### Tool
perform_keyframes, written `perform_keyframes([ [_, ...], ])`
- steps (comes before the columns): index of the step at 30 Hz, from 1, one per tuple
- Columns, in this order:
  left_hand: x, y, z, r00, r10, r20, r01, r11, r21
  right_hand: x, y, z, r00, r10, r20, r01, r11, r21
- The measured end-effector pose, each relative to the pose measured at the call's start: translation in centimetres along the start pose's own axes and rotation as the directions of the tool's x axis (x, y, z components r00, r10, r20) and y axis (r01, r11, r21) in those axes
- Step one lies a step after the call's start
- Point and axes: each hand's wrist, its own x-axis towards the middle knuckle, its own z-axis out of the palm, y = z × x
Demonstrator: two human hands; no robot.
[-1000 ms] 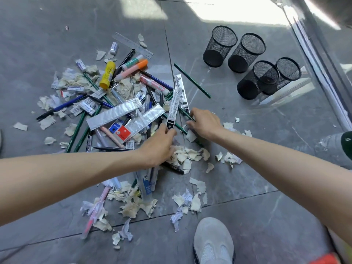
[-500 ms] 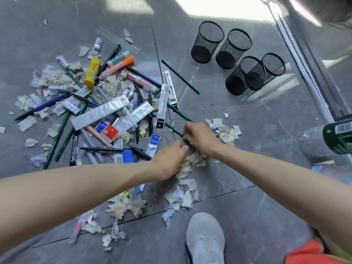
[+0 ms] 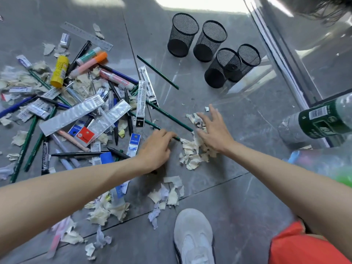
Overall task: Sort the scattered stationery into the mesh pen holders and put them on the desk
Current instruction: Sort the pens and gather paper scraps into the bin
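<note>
Left hand (image 3: 156, 149) pinches green pencil (image 3: 152, 124); right hand (image 3: 213, 132) spread.

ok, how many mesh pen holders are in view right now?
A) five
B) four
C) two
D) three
B: four black mesh pen holders stand upright in a cluster on the floor, and the nearer two overlap in the head view.

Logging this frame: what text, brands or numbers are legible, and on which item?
"deli": on the long white refill pack, upside down to the camera.
"deli": on the blue-topped pack, sideways.
Black pen: white lettering, too blurred to read.
Yellow glue stick: print too small to read.
Green bottle label: barcode and print, too blurred to read.
</note>
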Motion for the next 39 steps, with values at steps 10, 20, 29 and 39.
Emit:
perform_keyframes([
  [10, 1.5, 0.5, 1.1, 0.993, 0.083, -0.088, -0.072, 0.99, 0.123, -1.7, -0.3, 2.5, 0.992, -0.028, 0.125, 0.039, 0.996, -0.081],
  [20, 4.0, 3.0, 3.6, 0.998, 0.042, -0.049, -0.044, 0.998, -0.044, -4.3, 1.5, 2.2, 0.999, -0.032, 0.016, 0.032, 0.999, 0.029],
  [29, 1.1, 0.5, 3.4, 0.985, 0.167, 0.051, -0.165, 0.986, -0.039, -9.9, 1.3, 5.9, 0.983, 0.109, -0.148, -0.066, 0.961, 0.268],
  [39, -0.2, 4.1, 3.8, 0.978, 0.176, 0.116, -0.133, 0.942, -0.308, -10.9, -1.2, 7.7, 0.999, -0.036, -0.031, 0.045, 0.925, 0.377],
])
